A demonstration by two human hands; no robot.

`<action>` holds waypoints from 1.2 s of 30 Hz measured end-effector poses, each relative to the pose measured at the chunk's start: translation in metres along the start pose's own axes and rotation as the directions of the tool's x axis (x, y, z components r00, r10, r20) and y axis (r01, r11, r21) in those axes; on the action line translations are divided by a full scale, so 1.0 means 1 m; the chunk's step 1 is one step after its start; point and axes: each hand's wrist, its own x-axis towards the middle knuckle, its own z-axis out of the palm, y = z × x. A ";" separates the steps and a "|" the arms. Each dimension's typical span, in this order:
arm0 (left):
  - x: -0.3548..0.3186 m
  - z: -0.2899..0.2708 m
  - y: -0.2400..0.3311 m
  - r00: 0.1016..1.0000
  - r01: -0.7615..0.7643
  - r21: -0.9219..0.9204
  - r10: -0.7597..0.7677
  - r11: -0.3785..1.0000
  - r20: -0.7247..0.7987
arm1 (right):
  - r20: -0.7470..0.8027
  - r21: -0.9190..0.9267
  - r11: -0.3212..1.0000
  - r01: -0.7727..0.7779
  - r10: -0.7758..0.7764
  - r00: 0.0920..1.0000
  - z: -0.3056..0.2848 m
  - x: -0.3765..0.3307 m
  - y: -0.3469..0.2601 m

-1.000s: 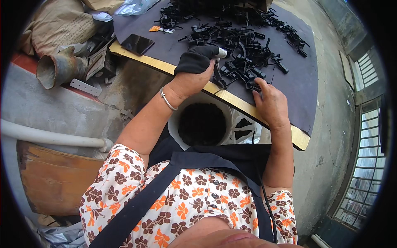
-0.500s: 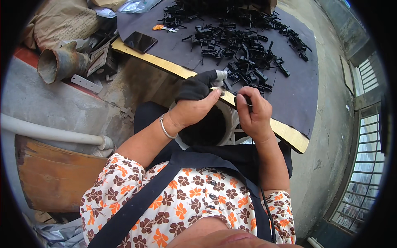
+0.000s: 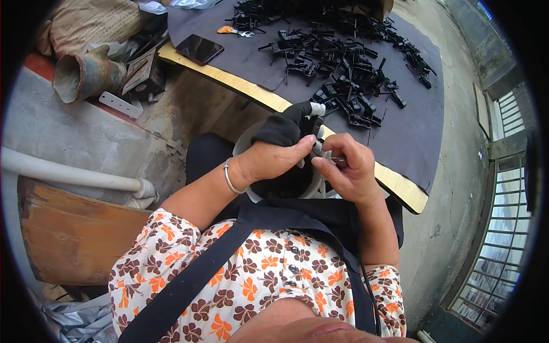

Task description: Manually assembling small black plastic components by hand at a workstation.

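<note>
My left hand (image 3: 277,146), in a partial black glove with white wrapping on a fingertip, is closed on a small black plastic part (image 3: 316,127). It is held just in front of the table edge, above a white bucket (image 3: 243,143) with dark contents. Close against it, my right hand (image 3: 353,168) is bare and pinched, its thumb and forefinger at the near end of the part. Something thin and greyish shows between those fingers, too small to name. Beyond the hands lies a pile of similar black plastic parts (image 3: 349,97), some with thin stems.
A dark mat covers the table (image 3: 251,63), whose pale wooden edge (image 3: 229,80) faces me. On it lie a phone (image 3: 200,50) and a small orange-handled tool (image 3: 227,30). Left of the table are a rusty pipe piece (image 3: 86,77), a paper sack (image 3: 91,28) and a white pipe (image 3: 74,174).
My right hand has moved left to meet my left hand, and the dark thing in its pinch is now hidden or gone from view. The black part in my left hand shows more clearly.
</note>
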 end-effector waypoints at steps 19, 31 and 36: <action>0.000 0.008 -0.008 0.911 -0.373 0.558 0.405 0.741 0.072 | 0.055 -0.066 0.923 -0.379 0.382 0.922 0.011 0.002 0.009; 0.003 -0.015 0.004 1.000 0.005 -0.249 -0.010 0.969 -0.018 | 0.118 0.005 0.899 -0.438 0.435 0.893 0.003 0.005 0.007; 0.006 -0.013 0.000 0.986 0.112 -0.727 -0.167 0.678 -0.004 | 0.115 -0.061 0.965 -0.254 0.260 0.959 0.002 0.000 0.018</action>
